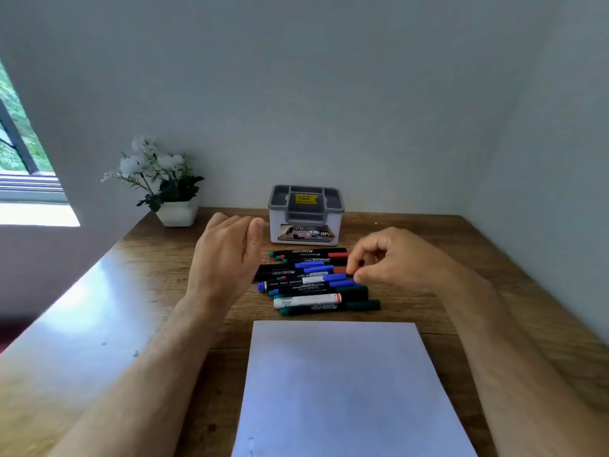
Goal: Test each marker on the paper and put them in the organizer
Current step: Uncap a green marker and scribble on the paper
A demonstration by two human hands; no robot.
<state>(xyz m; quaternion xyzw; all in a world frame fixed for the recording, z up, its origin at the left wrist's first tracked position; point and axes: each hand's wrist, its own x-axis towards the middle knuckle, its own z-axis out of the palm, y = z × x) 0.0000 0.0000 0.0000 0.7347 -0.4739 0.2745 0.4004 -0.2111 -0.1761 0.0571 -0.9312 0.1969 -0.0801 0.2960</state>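
Several markers point(313, 278) with blue, red and green caps lie side by side in a row on the wooden table point(151, 291). A blank white paper point(349, 387) lies in front of them, near me. The grey and white organizer point(305, 214) stands behind the markers by the wall. My left hand point(227, 255) hovers at the left end of the row, fingers relaxed, holding nothing. My right hand point(392, 255) is at the right end of the row, its curled fingertips at the caps of a red and a blue marker; whether it grips one is unclear.
A white pot of white flowers point(171, 189) stands at the back left of the table. A window point(19, 150) is on the left wall. The wall closes off the back and right side.
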